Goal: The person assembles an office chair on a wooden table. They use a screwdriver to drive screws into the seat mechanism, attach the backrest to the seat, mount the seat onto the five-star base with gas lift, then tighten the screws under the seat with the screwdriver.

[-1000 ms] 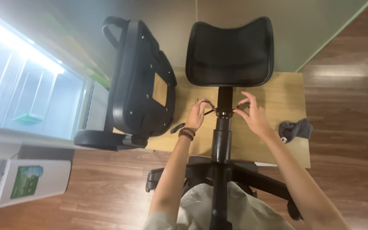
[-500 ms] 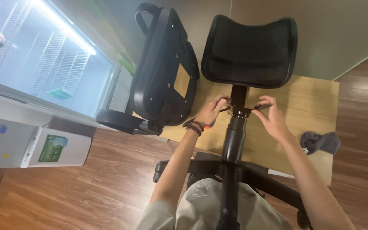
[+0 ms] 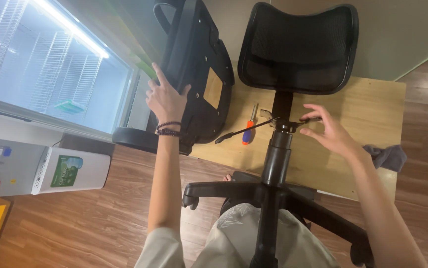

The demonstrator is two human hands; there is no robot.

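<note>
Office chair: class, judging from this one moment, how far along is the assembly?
Done: the base carries the column, with the mesh backrest above it. In hand: the right hand is at the mechanism atop the column; the left hand touches the seat. Left: the seat stands unattached on its edge; a screwdriver lies unused.

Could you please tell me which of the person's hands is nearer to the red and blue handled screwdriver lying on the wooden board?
Right. The right hand reaches the lever beside the chair's black column, just across from the red and blue handled screwdriver; the left hand rests on the upturned black seat base, farther away.
</note>
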